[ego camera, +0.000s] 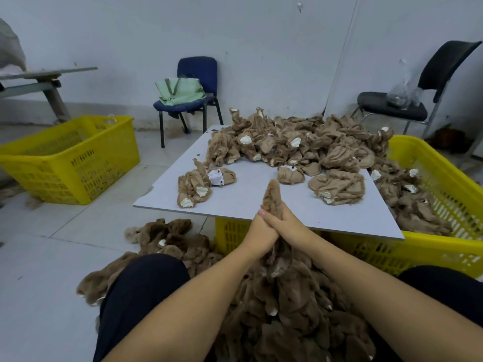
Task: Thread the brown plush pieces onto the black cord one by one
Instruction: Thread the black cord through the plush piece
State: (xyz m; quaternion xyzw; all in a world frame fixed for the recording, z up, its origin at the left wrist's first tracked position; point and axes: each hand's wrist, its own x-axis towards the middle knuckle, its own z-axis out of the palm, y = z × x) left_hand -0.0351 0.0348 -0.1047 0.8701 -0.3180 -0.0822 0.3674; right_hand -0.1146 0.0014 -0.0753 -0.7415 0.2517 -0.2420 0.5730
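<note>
Both my hands grip one brown plush piece (271,195) that sticks up from between them at the near edge of the white board (243,202). My left hand (258,232) and my right hand (288,223) are clasped together around its lower end. Below them a long bundle of brown plush pieces (285,304) hangs down between my knees. The black cord is hidden inside the plush. A big heap of loose plush pieces (295,142) lies at the board's far side, with a small bunch (196,186) at its left.
The board lies on a yellow crate (444,178) holding more plush. Another yellow crate (70,158) stands on the floor at left. More plush (162,236) lies on the floor. A blue chair (193,97) with a green bag and a black chair (407,100) stand by the wall.
</note>
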